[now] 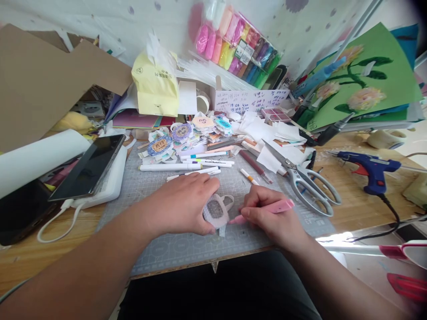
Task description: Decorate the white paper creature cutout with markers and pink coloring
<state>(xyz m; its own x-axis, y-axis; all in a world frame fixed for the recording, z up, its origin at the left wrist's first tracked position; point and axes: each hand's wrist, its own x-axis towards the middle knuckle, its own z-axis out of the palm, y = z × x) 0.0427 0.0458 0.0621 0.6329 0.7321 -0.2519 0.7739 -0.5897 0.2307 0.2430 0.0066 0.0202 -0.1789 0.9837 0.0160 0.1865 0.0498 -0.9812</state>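
My left hand [191, 202] grips a small oval paper piece [216, 212] by its left edge, just above the grey cutting mat [156, 253]. The piece has a grey-patterned middle, a pale pinkish border and a thin loop of paper at its upper right. In my right hand [270, 213] is a pink marker [278, 206], held like a pen. Its tip points left and meets, or nearly meets, the border's right edge. Past my hands lie several white markers [170, 167] and several decorated oval paper pieces [182, 132].
Large scissors [300, 173] lie right of the markers. A blue glue gun [370, 166] rests on the wooden table at the right. On the left, a phone [90, 166] lies on a white box with a cable. Paper scraps [256, 126] and a yellow tissue pack [155, 84] are behind.
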